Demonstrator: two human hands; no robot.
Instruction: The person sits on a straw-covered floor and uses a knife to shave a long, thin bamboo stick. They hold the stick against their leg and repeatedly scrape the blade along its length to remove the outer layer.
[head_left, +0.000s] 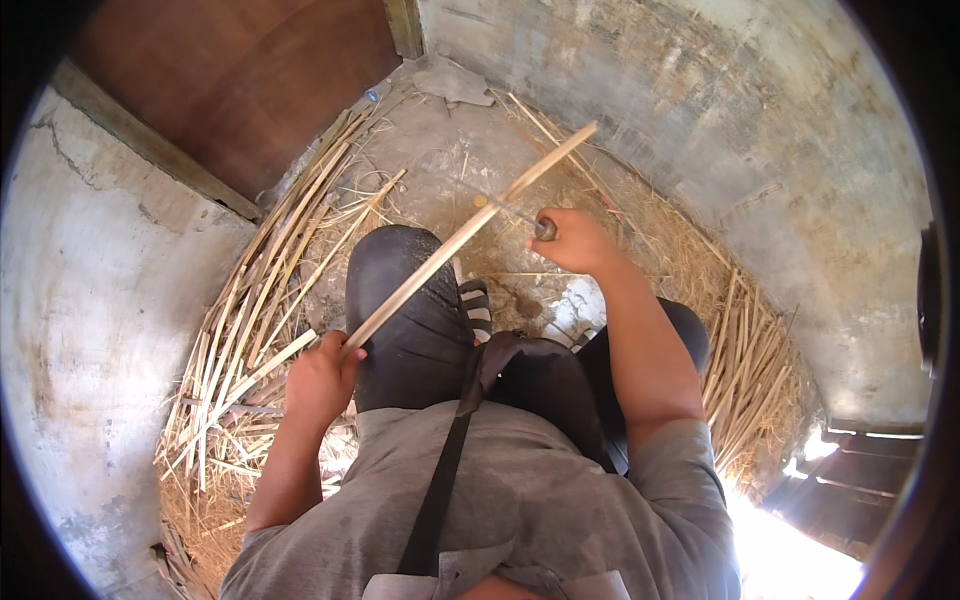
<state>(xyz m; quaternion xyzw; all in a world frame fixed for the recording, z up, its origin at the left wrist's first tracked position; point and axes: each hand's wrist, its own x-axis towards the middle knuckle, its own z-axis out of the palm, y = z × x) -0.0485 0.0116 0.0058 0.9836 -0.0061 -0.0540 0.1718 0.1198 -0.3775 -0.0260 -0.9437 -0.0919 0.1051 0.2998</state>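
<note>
A long pale bamboo strip slants up and to the right across my left thigh. Its lower end is in my left hand, with the fingers wrapped around it. My right hand is closed on the handle of a knife, just right of the strip's upper part. The thin, blurred blade reaches left and crosses the strip near its upper third. Whether the edge bites into the bamboo, I cannot tell.
Split bamboo strips lie heaped along the left wall, and another pile lies at the right. Fine shavings cover the floor by the stained wall. A brown door panel stands at the far left.
</note>
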